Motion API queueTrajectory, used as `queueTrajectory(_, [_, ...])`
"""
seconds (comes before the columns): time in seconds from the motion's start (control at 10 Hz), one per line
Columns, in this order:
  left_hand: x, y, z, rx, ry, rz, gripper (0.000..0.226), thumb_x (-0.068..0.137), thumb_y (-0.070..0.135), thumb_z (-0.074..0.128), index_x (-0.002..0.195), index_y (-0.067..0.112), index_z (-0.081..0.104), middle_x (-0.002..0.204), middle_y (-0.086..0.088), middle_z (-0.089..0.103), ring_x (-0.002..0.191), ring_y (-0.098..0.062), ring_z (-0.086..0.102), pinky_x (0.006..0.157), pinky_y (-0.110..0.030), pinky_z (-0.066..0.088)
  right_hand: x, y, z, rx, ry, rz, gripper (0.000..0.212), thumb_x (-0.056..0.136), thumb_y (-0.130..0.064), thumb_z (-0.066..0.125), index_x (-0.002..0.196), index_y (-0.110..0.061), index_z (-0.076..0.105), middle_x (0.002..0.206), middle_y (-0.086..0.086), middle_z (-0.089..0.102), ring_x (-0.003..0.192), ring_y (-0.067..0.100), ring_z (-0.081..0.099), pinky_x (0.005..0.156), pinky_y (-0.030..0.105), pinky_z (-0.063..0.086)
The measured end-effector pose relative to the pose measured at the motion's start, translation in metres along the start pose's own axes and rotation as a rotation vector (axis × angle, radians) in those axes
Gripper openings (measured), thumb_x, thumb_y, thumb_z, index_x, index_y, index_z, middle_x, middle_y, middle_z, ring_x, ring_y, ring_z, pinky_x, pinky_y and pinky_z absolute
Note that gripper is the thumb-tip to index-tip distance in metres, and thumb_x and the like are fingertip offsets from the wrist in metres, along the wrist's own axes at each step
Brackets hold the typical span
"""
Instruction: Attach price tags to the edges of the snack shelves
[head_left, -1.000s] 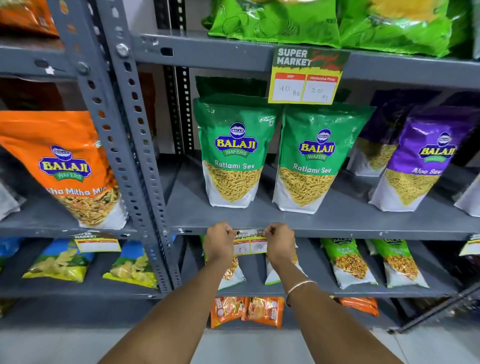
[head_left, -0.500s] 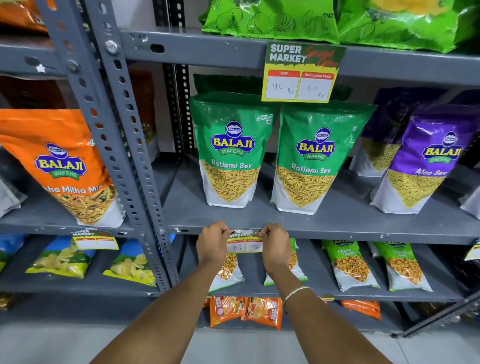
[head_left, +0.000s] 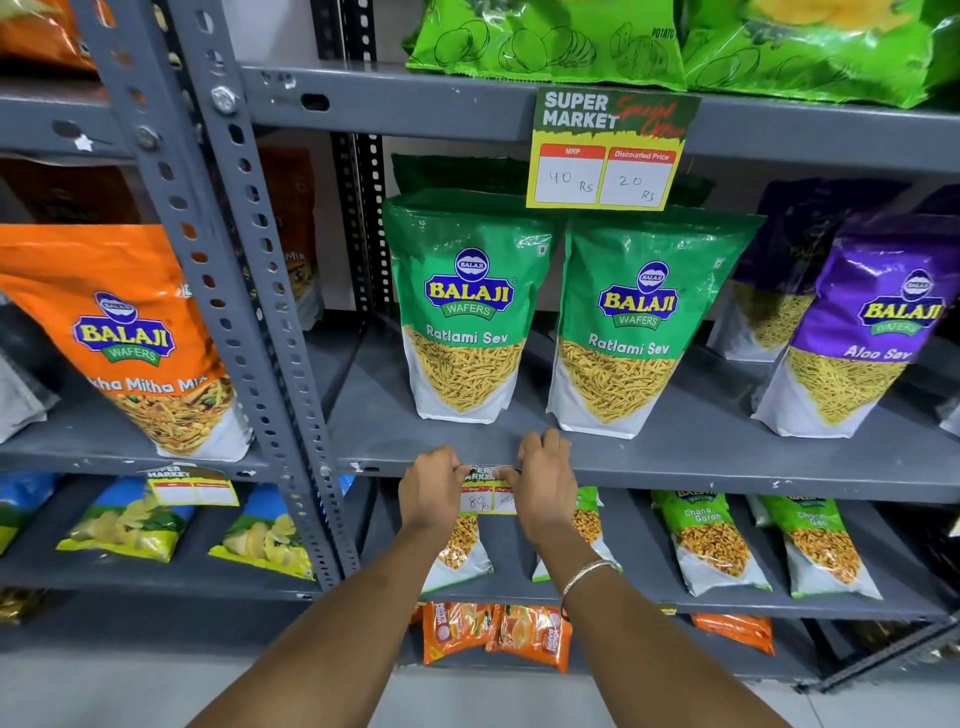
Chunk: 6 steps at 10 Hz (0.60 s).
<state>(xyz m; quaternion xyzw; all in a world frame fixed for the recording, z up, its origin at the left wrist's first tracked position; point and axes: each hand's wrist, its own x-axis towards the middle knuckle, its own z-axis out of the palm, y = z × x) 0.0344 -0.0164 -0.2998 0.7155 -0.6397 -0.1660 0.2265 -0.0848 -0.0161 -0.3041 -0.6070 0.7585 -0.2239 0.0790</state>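
A small yellow and green price tag (head_left: 484, 496) lies against the front edge of the grey middle shelf (head_left: 701, 475), below two green Ratlami Sev bags (head_left: 467, 312). My left hand (head_left: 430, 493) pinches the tag's left side and my right hand (head_left: 543, 483) covers its right side, fingers curled over the shelf lip. Only the tag's centre shows between the hands, with "80 Rs" handwritten on it. A larger tag of the same kind (head_left: 605, 150) hangs on the upper shelf edge, marked 40 Rs and 20 Rs.
A perforated grey upright (head_left: 244, 291) stands left of my hands. Beyond it sit an orange snack bag (head_left: 130, 338) and another tag (head_left: 192, 486) on the left shelf edge. Purple Aloo Sev bags (head_left: 862, 332) stand at the right. Small snack packs (head_left: 717, 540) fill the shelf below.
Both hands have drawn closer together over the tag and risen onto the shelf lip; less of the tag shows now. The view has shifted slightly.
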Motion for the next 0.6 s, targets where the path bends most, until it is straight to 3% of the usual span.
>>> queueTrajectory(0.1, [0.000, 0.001, 0.000, 0.035, -0.022, 0.019, 0.024, 0.092, 0.029, 0.057, 0.083, 0.006, 0.059, 0.097, -0.015, 0.071, 0.091, -0.033, 0.065, 0.074, -0.038, 0.051, 0.001, 0.001, -0.002, -0.015, -0.042, -0.019, 0.040, 0.078, -0.033, 0.070, 0.101, -0.005, 0.052, 0.111, 0.013, 0.051, 0.111, 0.030, 0.046, 0.075, 0.041, 0.050])
queueTrajectory(0.3, [0.009, 0.005, -0.005, 0.324, 0.067, 0.194, 0.041, 0.086, 0.043, 0.060, 0.113, 0.013, 0.053, 0.119, -0.005, 0.057, 0.116, -0.025, 0.050, 0.091, -0.036, 0.045, 0.010, 0.019, -0.014, -0.142, -0.032, -0.085, 0.044, 0.079, -0.033, 0.070, 0.106, -0.005, 0.051, 0.116, 0.014, 0.051, 0.111, 0.031, 0.047, 0.084, 0.041, 0.047])
queueTrajectory(0.4, [0.011, 0.004, -0.003, 0.419, 0.111, 0.242, 0.050, 0.084, 0.047, 0.059, 0.122, 0.017, 0.048, 0.125, -0.003, 0.049, 0.120, -0.023, 0.045, 0.097, -0.035, 0.039, 0.007, 0.022, -0.010, -0.236, -0.010, -0.113, 0.044, 0.079, -0.037, 0.067, 0.106, -0.007, 0.051, 0.114, 0.014, 0.054, 0.110, 0.032, 0.048, 0.088, 0.040, 0.043])
queueTrajectory(0.6, [0.005, 0.009, -0.003, 0.425, 0.093, 0.244, 0.051, 0.086, 0.045, 0.058, 0.128, 0.017, 0.047, 0.133, -0.002, 0.044, 0.126, -0.022, 0.040, 0.102, -0.035, 0.036, 0.007, 0.025, -0.012, -0.325, -0.044, -0.131, 0.048, 0.083, -0.038, 0.063, 0.117, -0.010, 0.045, 0.121, 0.011, 0.049, 0.115, 0.030, 0.045, 0.092, 0.039, 0.040])
